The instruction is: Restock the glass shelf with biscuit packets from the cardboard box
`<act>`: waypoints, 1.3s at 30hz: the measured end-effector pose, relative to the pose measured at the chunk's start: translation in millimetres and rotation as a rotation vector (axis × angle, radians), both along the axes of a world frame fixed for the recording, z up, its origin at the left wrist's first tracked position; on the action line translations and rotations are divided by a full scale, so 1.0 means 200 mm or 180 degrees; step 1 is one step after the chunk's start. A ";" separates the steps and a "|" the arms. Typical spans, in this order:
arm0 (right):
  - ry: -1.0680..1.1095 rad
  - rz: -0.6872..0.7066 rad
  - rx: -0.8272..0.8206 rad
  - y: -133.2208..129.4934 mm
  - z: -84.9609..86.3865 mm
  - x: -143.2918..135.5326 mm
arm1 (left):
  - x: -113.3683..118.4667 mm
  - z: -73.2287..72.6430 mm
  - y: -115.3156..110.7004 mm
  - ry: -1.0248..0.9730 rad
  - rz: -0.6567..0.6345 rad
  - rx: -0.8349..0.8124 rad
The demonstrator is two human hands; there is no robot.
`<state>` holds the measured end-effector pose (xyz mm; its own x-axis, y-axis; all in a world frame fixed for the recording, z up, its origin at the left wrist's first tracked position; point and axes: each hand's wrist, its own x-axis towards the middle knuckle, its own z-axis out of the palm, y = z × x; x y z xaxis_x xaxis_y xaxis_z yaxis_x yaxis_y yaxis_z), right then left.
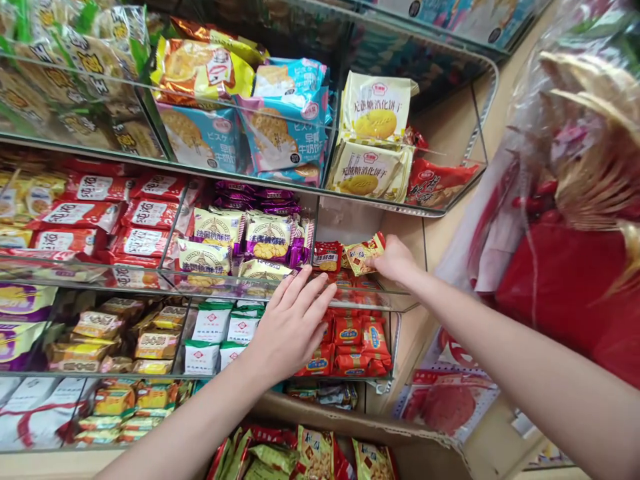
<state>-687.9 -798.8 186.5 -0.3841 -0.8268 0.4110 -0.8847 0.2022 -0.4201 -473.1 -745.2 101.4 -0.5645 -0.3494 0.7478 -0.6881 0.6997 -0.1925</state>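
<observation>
My right hand pinches a small yellow and red snack packet in the right end compartment of the middle shelf. Just left of that packet lies a dark red packet. My left hand rests with its fingers spread over the glass front edge of the same shelf and holds nothing. Beside its fingertips, in the neighbouring compartment, are cream and purple cookie packets. Orange-red packets fill the compartment below, partly behind my left hand.
An open cardboard box with red and yellow packets stands below the shelves. Blue biscuit packs and cream ones sit on the shelf above. Plastic-wrapped red goods hang at the right, near my right forearm.
</observation>
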 end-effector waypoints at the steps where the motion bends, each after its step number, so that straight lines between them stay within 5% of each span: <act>1: -0.0027 -0.0108 0.0129 -0.05 -0.01 0.00 | 0.00 -0.01 0.00 -0.0004 0.0007 -0.0007; 14: 0.0183 -0.0328 0.0911 -0.43 -0.09 -0.02 | 0.02 -0.03 -0.03 0.0021 -0.0099 0.0027; 39: 0.1155 0.0023 0.1053 -0.46 -0.03 0.00 | 0.01 -0.03 -0.02 0.0058 -0.0067 0.0023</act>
